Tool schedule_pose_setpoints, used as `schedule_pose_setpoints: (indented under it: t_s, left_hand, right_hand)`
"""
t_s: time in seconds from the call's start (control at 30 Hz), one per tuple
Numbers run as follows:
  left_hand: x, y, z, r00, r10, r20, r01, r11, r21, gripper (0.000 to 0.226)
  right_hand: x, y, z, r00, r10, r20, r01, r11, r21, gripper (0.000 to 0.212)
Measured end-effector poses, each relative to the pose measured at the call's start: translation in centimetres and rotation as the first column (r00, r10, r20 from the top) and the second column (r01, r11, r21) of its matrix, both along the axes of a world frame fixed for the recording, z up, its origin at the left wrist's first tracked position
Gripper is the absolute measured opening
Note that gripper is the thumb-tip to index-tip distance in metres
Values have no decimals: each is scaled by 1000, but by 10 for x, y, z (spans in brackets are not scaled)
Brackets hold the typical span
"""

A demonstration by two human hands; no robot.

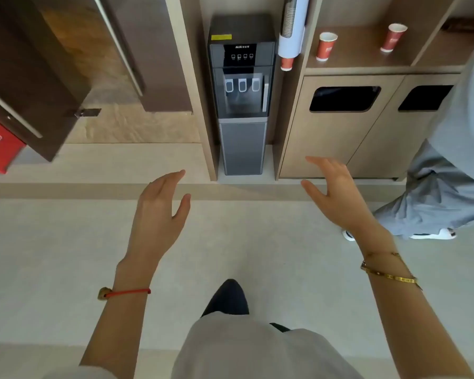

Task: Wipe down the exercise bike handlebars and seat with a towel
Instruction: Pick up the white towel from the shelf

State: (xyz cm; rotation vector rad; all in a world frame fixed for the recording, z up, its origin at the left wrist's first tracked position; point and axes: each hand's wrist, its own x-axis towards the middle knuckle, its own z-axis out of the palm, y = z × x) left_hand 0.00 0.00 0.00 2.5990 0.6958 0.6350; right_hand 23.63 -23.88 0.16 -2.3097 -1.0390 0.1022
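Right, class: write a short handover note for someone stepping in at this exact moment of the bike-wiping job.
Left hand: open, holding nothing, raised over the floor.
Right hand: open, holding nothing, raised too.
Job's things: no towel and no exercise bike in view.
Surroundings: a water dispenser straight ahead, paper cups on the shelf to its right, bin openings below. Another person stands at the right edge.
Done: nothing that shows.
Left: find a towel, reach the bike, wipe handlebars and seat.
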Motion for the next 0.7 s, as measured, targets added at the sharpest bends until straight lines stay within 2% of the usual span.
schedule_pose_setpoints:
  t_s: [0.27, 0.7]
  left_hand:
    - [41, 29, -16, 1000, 23, 7, -23, 999, -30, 43]
    - [175, 168, 0, 1000, 17, 8, -17, 1000, 5, 44]
  right_hand:
    - [33, 30, -11, 999, -40, -34, 39, 999, -24, 47]
    - [152, 164, 11, 994, -106, -14, 106, 994, 7, 47]
